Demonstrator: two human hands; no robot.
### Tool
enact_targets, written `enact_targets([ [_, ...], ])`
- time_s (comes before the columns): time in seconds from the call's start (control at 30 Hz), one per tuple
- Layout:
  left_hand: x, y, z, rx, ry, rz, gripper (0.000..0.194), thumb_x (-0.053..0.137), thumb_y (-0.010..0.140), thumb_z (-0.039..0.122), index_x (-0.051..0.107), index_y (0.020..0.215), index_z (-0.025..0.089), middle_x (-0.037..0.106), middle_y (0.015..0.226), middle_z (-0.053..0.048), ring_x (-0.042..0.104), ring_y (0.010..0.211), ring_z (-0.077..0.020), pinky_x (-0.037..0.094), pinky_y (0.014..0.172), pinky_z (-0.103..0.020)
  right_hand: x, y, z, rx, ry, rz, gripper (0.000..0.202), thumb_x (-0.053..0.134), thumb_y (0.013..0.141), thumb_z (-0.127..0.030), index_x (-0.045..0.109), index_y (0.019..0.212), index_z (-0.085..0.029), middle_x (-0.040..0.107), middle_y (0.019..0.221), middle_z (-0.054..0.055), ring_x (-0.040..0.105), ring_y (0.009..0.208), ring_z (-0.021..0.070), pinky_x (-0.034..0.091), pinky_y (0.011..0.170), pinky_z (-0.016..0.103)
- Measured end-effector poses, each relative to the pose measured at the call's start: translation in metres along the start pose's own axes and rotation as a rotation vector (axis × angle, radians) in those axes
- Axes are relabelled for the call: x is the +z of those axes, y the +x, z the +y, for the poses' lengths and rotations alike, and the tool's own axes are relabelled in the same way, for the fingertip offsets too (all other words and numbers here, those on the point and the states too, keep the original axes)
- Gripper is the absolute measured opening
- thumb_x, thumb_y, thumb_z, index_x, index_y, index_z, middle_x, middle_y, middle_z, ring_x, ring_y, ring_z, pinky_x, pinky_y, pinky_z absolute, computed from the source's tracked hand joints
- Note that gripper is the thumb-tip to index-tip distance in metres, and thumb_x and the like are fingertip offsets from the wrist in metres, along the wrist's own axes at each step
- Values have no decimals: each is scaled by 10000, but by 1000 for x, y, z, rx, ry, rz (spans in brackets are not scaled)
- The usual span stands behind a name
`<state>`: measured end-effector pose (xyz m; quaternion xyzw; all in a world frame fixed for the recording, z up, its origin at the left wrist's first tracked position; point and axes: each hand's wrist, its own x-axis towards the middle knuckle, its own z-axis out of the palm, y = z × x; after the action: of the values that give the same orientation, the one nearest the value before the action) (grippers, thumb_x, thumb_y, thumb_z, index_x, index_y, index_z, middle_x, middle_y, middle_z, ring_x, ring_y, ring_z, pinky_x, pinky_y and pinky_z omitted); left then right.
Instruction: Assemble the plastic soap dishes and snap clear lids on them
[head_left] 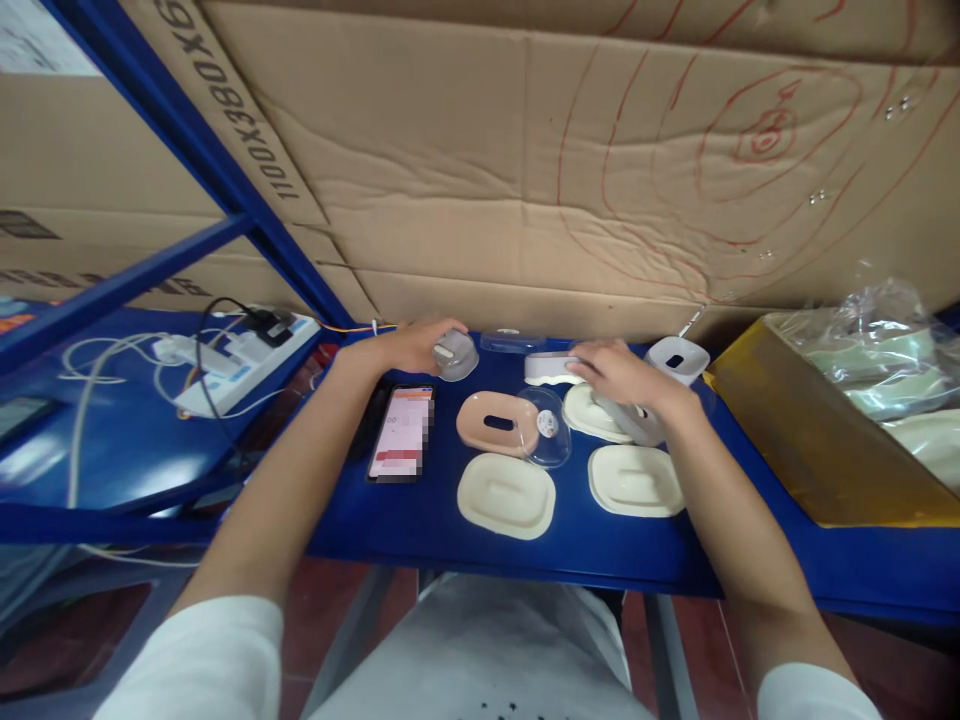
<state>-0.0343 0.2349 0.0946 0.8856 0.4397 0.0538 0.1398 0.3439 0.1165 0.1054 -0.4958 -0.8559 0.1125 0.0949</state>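
Gripping a clear cover (459, 358) with left hand (411, 345), right hand (616, 371) clamped on a pale piece (547, 367), peach piece (475, 421) between forearms, blue desk (420, 525) beneath.

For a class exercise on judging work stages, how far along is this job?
Done, it seems: only laying out parts, like the peach slotted shell. In hand: the left hand holds a clear cover, the right hand a pale piece. Probably left: fitting something to the two near cream trays, since both lie uncovered.
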Motion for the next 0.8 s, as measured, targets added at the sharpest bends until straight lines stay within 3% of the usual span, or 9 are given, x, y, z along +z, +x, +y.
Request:
enact_targets([
  [0.17, 9, 10, -17, 19, 12, -48, 958, 865, 617, 409, 596, 1526, 274, 584, 1624, -114, 515, 1517, -375, 418, 1247, -506, -31, -21, 6, 65, 21, 2, 417, 356, 1154, -441, 712, 1168, -225, 809, 1143, 63, 739, 1018, 243, 504, 910, 320],
  [0.33, 14, 12, -9, 18, -7, -3, 934, 803, 772, 662, 571, 1578, 252, 587, 1628, -127, 527, 1520, -374, 371, 1277, -501, -30, -21, 13, 207, -93, 6, 381, 376, 1141, -403, 708, 1137, -214, 807, 1106, 112, 751, 1043, 295, 498, 947, 372],
  [0.47, 14, 12, 5, -28, -26, 73, 820, 612, 933, 782, 599, 1553, 245, 658, 1558, -103, 636, 1418, -334, 474, 1193, -415, -29, -19, 12, 239, -138, -15, 392, 347, 1152, -402, 690, 1173, -215, 803, 1145, 111, 750, 1103, 288, 485, 978, 362],
  [0.6, 18, 14, 13, -80, -4, 177, 715, 520, 1023, 726, 603, 1536, 236, 682, 1520, -107, 658, 1382, -340, 492, 1169, -421, -37, -26, 15, 290, -208, 7, 457, 294, 1160, -438, 679, 1227, -202, 798, 1156, 130, 739, 1134, 314, 476, 1011, 403],
  [0.8, 28, 6, 18, -37, 48, 224, 549, 605, 1005, 423, 575, 1509, 205, 621, 1531, -154, 597, 1415, -329, 465, 1193, -489, -38, -29, 23, 421, -332, 6, 454, 366, 1127, -368, 723, 1227, -106, 785, 1140, 257, 730, 1176, 408, 436, 1067, 560],
])
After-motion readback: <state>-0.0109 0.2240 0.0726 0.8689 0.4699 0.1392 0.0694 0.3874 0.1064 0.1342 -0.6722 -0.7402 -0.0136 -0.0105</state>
